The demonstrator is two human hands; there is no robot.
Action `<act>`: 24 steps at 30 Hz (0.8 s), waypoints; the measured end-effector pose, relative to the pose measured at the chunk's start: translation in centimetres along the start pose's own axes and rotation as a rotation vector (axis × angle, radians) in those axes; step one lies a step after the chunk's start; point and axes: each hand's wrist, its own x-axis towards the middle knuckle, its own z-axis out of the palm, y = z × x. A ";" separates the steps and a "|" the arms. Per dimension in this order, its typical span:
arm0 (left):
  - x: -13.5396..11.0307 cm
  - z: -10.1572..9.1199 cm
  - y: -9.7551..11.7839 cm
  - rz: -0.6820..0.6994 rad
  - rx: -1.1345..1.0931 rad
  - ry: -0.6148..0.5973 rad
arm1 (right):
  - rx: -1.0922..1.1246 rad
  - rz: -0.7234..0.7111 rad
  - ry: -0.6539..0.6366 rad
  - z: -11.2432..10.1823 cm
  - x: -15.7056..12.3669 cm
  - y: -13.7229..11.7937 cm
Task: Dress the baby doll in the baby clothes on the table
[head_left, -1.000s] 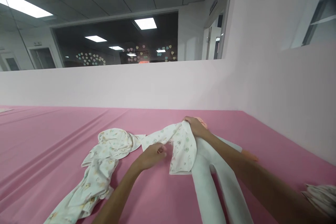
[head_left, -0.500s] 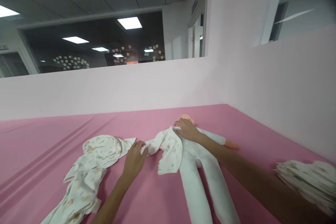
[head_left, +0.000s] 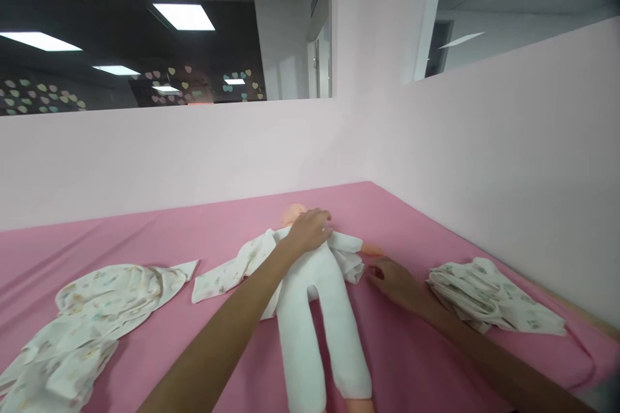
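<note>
A baby doll (head_left: 310, 271) in a white body suit lies on its back on the pink sheet. A white printed baby shirt (head_left: 256, 255) covers the doll's arm on the left. More of the shirt (head_left: 351, 266) shows bunched beneath the doll's other arm, whose white sleeve is bare of it. My left hand (head_left: 310, 230) rests across the doll's upper chest by its head, open, fingers stretched to the right. Just below the doll's hand (head_left: 372, 249), beside the bunched cloth, is my right hand (head_left: 394, 281), its fingers loosely bent and apart, with nothing visible in them.
Spread at the left is another printed baby garment (head_left: 111, 297). A folded stack of printed cloth (head_left: 484, 293) lies at the right. The pink sheet (head_left: 169, 239) meets white walls (head_left: 271, 148) at the back and right, with windows above.
My view has turned right. My left hand has moved from the printed sleeve onto the doll's chest. My right hand has left the chest and is beside the doll's other arm.
</note>
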 end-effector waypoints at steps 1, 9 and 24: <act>1.9 0.8 0.6 0.025 0.016 -0.082 | -0.001 -0.024 -0.022 0.1 0.4 -0.3; 7.7 5.4 2.2 -0.036 0.053 -0.392 | -0.014 -0.049 -0.073 0.8 2.6 -1.1; 2.9 2.1 -0.1 -0.073 -0.021 -0.341 | -0.209 0.455 0.130 -6.2 8.5 11.0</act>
